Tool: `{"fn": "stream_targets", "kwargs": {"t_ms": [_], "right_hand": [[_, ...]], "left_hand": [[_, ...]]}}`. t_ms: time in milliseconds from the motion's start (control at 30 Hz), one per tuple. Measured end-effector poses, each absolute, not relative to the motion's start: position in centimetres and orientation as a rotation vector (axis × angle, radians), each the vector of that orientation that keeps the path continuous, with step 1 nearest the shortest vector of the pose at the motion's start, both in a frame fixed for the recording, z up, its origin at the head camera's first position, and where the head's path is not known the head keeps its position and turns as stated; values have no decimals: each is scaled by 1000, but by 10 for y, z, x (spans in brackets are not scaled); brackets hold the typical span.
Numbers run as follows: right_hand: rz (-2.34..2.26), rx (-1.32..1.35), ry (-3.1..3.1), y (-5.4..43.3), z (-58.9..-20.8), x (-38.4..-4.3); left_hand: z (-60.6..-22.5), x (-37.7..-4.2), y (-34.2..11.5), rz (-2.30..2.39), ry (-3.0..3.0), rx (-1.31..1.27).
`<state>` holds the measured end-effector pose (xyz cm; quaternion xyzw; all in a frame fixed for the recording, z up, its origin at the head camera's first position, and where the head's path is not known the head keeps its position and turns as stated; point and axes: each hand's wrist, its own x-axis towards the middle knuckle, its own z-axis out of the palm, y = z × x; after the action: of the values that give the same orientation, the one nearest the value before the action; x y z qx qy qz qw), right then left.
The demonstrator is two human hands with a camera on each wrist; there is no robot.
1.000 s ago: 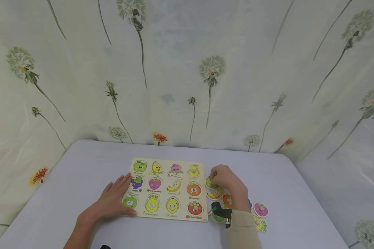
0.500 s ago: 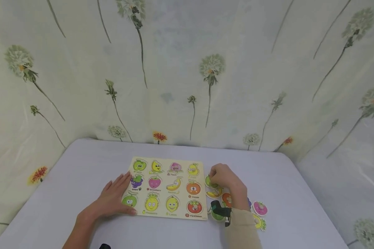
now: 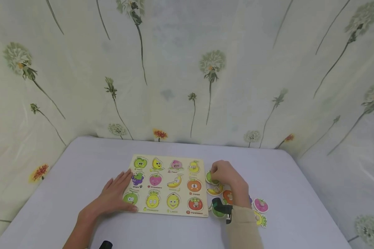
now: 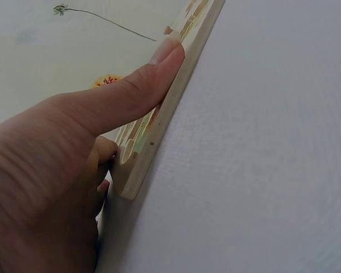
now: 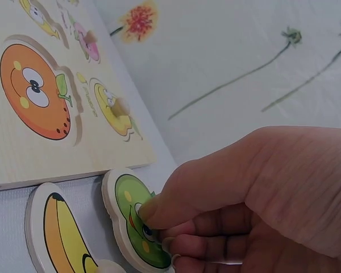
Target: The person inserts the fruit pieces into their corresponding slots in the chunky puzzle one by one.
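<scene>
A wooden fruit puzzle board (image 3: 163, 197) lies on the white table with printed fruit recesses. My left hand (image 3: 113, 195) rests at its left side, fingers fairly straight. In the left wrist view the thumb (image 4: 125, 99) presses on the board's front edge. Just beyond the right edge, my right hand (image 3: 226, 173) pinches a green apple puzzle piece (image 5: 125, 199) between thumb and fingers; its knob is hidden. That piece is slightly tilted next to a banana piece (image 5: 65, 227). Knobbed pear (image 3: 194, 167), peach (image 3: 176, 165) and persimmon (image 3: 195, 204) pieces sit in the board.
Right of the board lie more loose pieces: an orange-red one (image 3: 227, 196), a green one with a stem (image 3: 218, 212), a pink one (image 3: 261, 205) and a pineapple (image 3: 260, 219). Some are partly under the right forearm. A flower-printed cloth (image 3: 168, 69) hangs behind the table.
The head view has tilted a little, so the whole scene sits slightly higher. Both hands stay at the same places, the right one still at the green apple piece.
</scene>
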<state>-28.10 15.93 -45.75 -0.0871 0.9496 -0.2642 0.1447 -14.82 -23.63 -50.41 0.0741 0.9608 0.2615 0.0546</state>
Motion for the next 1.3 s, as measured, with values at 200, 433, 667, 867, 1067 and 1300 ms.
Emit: {"fn": "stream_targets", "kwargs": {"t_ms": [200,433,667,867,1067,1300], "right_hand": [[-773,-245,2744,158,-456,-281],[-784,-217,2739,157,-455,-280],[-805,-231,2761,155,-453,-279],[-824,-252,2783,150,-454,-278],[-830,-273,2798,144,-457,-279],[-840,-314,2820,140,-458,-282]], "left_hand": [[-504,-149,-237,799,2925,229],[-502,-147,-236,828,2907,223],[-503,-147,-235,829,2893,205],[-504,-147,-236,819,2905,213],[-504,-145,-237,826,2905,213],[-505,-146,-238,818,2918,225]]}}
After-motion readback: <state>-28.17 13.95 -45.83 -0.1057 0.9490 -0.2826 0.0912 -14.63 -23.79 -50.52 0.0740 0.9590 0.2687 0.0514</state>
